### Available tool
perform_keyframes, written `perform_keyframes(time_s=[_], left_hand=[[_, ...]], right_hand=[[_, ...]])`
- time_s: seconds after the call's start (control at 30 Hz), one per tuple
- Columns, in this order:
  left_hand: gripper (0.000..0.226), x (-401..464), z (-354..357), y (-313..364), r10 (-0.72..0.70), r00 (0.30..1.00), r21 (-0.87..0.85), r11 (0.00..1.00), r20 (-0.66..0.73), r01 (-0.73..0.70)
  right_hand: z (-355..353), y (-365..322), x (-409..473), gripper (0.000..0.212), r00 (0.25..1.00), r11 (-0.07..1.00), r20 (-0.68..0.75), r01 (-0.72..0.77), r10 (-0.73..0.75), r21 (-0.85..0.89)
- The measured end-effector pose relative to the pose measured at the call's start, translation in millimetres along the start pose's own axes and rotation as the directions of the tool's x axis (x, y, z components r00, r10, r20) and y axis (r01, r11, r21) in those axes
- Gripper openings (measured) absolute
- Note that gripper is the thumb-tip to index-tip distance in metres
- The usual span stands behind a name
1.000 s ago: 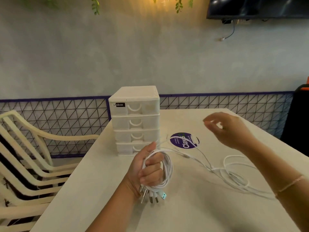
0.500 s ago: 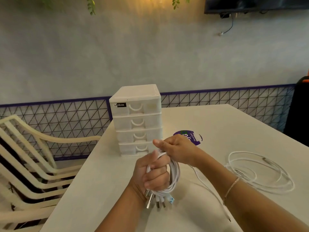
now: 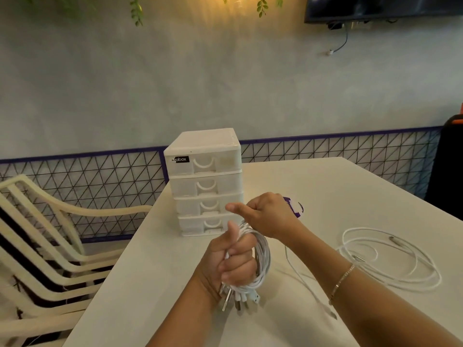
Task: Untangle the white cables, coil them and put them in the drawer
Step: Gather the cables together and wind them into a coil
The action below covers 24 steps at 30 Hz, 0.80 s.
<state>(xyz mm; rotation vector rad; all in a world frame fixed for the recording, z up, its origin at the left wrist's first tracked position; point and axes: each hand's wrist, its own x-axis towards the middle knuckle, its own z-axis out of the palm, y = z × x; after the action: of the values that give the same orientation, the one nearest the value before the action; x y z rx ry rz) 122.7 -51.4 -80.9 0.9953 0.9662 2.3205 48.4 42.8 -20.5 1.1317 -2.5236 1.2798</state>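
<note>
Gripping a coiled bundle of white cables [image 3: 261, 261] above the table [image 3: 155, 284], the left hand [image 3: 231, 264] hides part of it, while the right hand [image 3: 269, 216], fingers curled, pinches a strand and partly covers a purple sticker [image 3: 297, 209]; another loose cable [image 3: 390, 259] lies rightward, near the closed drawer unit [image 3: 204, 181].

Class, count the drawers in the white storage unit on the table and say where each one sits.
4, stacked in the storage unit: top drawer, second drawer, third drawer, and bottom drawer, partly hidden by the hands.

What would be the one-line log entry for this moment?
step: coiling | left hand: grips cable coil | right hand: winds strand onto coil | loose cable: on table | drawer unit: drawers closed
</note>
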Motion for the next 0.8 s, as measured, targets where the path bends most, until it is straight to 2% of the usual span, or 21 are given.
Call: perform_keyframes(time_s=[0.17,0.3,0.47,0.6,0.73,0.8], left_hand=[[0.047,0.9,-2.5,1.0,0.115,0.993,-0.131,0.985,0.013,-0.113],[0.047,0.2,-2.2,4.1,0.203,0.979,-0.18,0.963,0.008,-0.199],[0.048,-2.8,-1.1,8.5,0.263,0.965,-0.217,0.942,0.004,-0.255],[0.047,-2.0,-1.4,6.4,0.277,0.961,-0.2,0.941,-0.005,-0.273],[0.042,-3.7,-1.9,6.8,0.291,0.956,-0.119,0.949,-0.025,-0.292],[0.037,-5.1,-1.6,9.1,0.291,0.956,-0.076,0.953,-0.038,-0.293]], right_hand=[[6.5,14.3,-21.0,0.051,0.989,0.943,0.144,-0.044,-0.004,0.331],[8.8,12.5,-30.6,0.06,0.973,0.96,0.212,0.026,-0.088,0.28],[13.7,17.1,-39.1,0.084,0.964,0.974,0.256,0.005,-0.065,0.227],[16.2,12.3,-43.5,0.066,0.971,0.96,0.237,-0.026,-0.043,0.278],[22.5,10.1,-43.0,0.056,0.977,0.975,0.214,-0.064,0.017,0.214],[23.1,8.5,-42.9,0.055,0.968,0.944,0.244,-0.136,0.061,0.302]])
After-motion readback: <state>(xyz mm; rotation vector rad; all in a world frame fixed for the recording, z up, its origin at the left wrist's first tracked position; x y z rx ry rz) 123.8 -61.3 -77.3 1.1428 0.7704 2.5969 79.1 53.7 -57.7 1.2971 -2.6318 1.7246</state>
